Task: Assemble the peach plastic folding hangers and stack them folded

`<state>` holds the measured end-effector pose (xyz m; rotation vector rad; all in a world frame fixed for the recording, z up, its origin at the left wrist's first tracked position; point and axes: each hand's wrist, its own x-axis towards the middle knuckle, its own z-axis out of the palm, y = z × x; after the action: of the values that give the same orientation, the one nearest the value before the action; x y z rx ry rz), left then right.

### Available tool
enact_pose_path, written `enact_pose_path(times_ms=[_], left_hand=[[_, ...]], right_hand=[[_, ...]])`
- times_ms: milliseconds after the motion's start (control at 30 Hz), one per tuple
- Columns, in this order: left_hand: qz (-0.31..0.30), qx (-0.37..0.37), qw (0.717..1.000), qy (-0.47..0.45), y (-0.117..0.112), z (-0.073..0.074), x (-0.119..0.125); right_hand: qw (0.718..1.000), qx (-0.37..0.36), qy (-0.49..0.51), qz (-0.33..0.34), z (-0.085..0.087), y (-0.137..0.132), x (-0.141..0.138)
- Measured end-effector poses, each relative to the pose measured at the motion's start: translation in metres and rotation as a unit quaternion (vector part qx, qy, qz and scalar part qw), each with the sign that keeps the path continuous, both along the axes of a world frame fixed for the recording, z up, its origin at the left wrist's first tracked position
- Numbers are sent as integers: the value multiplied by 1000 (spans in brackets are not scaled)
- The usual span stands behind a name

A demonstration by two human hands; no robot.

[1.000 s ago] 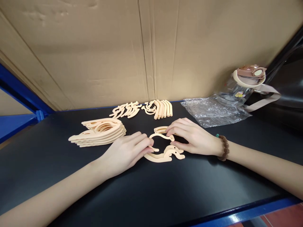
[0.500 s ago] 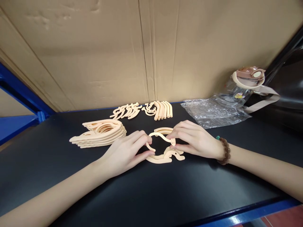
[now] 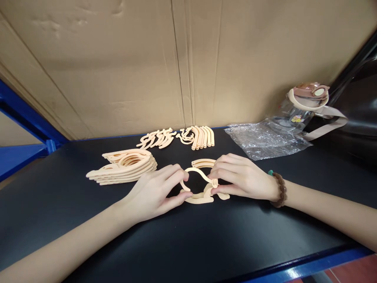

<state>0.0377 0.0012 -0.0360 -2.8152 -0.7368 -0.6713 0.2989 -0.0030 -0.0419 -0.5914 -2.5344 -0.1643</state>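
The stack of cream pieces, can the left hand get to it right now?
Probably yes: the stack lies close to the left hand with nothing visible between them. However, that hand holds one end of the curved piece, so it would likely need to let go first.

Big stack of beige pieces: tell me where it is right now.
In the head view, the stack of beige pieces sits left of centre on the black table, just beyond and to the left of the left hand.

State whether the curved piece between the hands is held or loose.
The curved piece is held: left hand at its bend, right hand at one end.
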Motion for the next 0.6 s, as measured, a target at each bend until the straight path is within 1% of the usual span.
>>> enact_pose_path(times_ms=[100,167,267,333,467,600], left_hand=[[15,-6,1000,1,1,-1,-1],[22,-24,999,1,1,-2,-2],[16,-51,999,-2,1,-2,-3],[5,-57,998,-2,1,-2,-4],[-10,-51,999,-5,2,-3,-4],[-18,-37,999,-2,1,-3,-2]], right_hand=[[1000,1,-5,4,0,-1,-1],[1000,2,-6,7,0,-1,-2],[1000,0,-4,11,0,-1,-2],[1000,-9,7,15,-1,-1,-1],[997,-60,44,6,-2,-3,0],[992,-112,58,-6,-1,-4,0]])
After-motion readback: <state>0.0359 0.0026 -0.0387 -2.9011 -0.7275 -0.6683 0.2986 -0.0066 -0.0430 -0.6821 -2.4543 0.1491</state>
